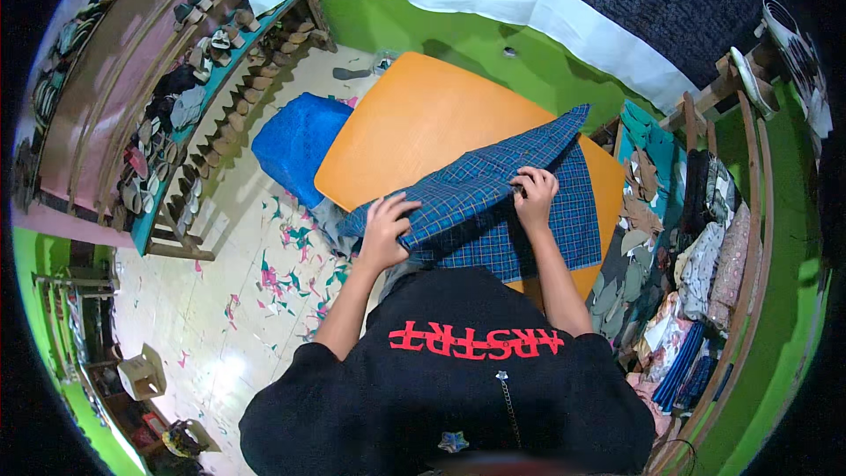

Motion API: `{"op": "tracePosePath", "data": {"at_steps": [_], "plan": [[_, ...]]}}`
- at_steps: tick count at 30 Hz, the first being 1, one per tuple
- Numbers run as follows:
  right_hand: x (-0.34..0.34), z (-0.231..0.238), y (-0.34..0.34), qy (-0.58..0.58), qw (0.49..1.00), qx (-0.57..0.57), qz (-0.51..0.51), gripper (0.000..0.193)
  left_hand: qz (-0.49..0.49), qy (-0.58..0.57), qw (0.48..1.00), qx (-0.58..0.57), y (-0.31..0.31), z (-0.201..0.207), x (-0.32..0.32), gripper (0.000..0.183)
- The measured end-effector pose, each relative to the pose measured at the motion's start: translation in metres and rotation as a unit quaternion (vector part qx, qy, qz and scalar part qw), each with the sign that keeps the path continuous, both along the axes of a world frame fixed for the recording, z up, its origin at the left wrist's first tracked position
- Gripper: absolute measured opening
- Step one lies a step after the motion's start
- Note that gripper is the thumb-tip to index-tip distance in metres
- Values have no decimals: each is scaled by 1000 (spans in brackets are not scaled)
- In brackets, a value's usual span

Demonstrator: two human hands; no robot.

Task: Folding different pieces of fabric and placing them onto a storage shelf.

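Head view, only one here. Blue plaid cloth point(458, 189) is lying across the near and right part of the orange counter point(423, 115), one part flat, one part standing raised in a slanting fold. Left hand point(381, 234) is gripping the cloth near its left end; right hand point(535, 198) is pinching the raised part further right, fingers curled over it.

Risks, my judgement: left end is hanging near the counter's edge, so a loose left grip could be letting it slide off toward the scraps point(282, 278) on the floor. Uneven pull between hands could be skewing or creasing the layers. The raised part is shading the flat part, so a wrinkle there could be going unnoticed.

Counts: two hands, both on cloth. One counter. One blue sack point(298, 145) sitting by its left side. One plaid cloth showing, but can't tell whether it's one folded piece or two. Scraps are lying too thick to count; same for shoes on the left rack point(207, 92).
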State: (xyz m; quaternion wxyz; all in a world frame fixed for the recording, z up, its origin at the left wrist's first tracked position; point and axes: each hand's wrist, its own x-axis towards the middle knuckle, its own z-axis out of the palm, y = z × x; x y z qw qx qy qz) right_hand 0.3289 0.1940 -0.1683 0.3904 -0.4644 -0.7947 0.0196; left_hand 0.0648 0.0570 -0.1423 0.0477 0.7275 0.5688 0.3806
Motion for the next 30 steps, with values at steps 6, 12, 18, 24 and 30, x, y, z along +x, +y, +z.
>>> {"op": "tracePosePath", "data": {"at_steps": [6,12,18,24,30], "plan": [[10,-18,-5,-9,994,-102,-44,30,-41,60,951,-300,-27,-26,1,30],[3,-27,2,127,983,-123,47,28,-7,78,954,-289,-16,-31,15,45],[-21,-18,7,216,962,-153,66,24,-19,18,978,-207,20,-22,81,78],[-34,4,23,162,977,-106,90,27,177,101,940,-273,73,-59,90,31],[-22,12,50,18,997,-70,11,29,219,-95,944,-230,93,-32,45,16]]}}
